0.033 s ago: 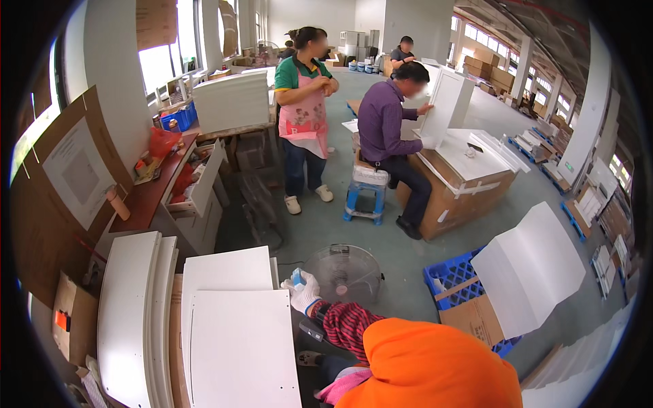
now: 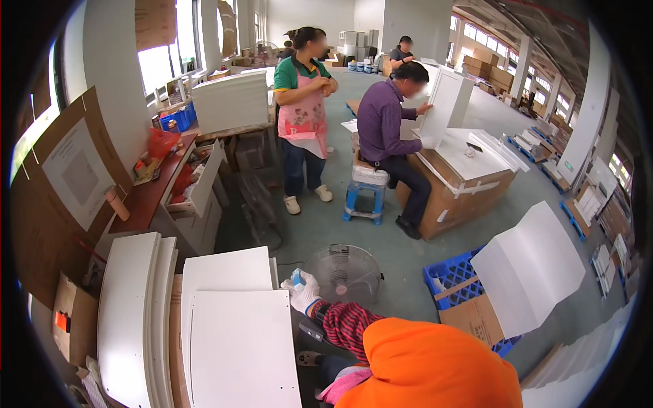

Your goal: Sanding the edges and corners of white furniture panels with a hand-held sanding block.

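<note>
Below the camera, near the bottom middle of the view, a co-worker in an orange head covering (image 2: 425, 367) and a red striped sleeve (image 2: 347, 319) reaches a white-gloved hand (image 2: 304, 294) to the upper right corner of a stack of white panels (image 2: 238, 347). That gloved hand is closed around a small blue and white object (image 2: 298, 277), held just at the panel edge. The wearer's own left and right hands do not show anywhere in the view, so their state cannot be told. Just right of the glove a round floor fan (image 2: 343, 272) lies on the grey floor. Farther off, a person in a purple shirt (image 2: 384, 126) sits on a blue stool (image 2: 364, 197) holding a white panel upright (image 2: 445, 105) over a cardboard box
</note>
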Tool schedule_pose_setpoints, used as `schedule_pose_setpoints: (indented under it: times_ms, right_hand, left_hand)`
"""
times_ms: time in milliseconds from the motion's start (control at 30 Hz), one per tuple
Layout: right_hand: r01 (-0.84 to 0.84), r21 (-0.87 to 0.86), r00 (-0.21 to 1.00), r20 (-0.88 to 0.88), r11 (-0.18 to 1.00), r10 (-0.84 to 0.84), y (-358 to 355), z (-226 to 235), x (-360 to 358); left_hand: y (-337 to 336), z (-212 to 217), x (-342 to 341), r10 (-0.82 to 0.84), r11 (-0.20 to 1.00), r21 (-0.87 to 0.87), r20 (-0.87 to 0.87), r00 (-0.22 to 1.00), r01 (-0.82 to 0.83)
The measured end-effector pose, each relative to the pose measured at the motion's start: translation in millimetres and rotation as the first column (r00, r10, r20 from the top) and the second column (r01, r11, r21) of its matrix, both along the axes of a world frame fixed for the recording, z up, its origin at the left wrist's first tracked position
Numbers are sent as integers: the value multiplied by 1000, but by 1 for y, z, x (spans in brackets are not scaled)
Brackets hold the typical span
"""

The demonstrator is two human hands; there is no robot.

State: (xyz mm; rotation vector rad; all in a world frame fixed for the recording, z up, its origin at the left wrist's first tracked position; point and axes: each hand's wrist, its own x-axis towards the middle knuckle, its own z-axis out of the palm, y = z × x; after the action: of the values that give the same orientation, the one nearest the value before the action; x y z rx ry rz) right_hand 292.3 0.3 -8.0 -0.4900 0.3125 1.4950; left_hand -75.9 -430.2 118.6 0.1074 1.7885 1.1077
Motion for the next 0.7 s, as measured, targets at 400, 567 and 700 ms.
schedule_pose_setpoints:
  times_ms: [400,567,700]
  right_hand:
    - [-172,-13,903,397,985,163,-20,84,-15]
    - [-737,286,675,255,613,693,-53,83,-59]
    - [-882,319,435,268,347,860,-94,68,-84]
  left_hand:
    - [-16,12,-5,35,998,-48,37,999,-34]
    - [-16,15,-8,38,996,-81,63,997,-33]
    - [-16,20,-12,60,993,-107,85,995,-50]
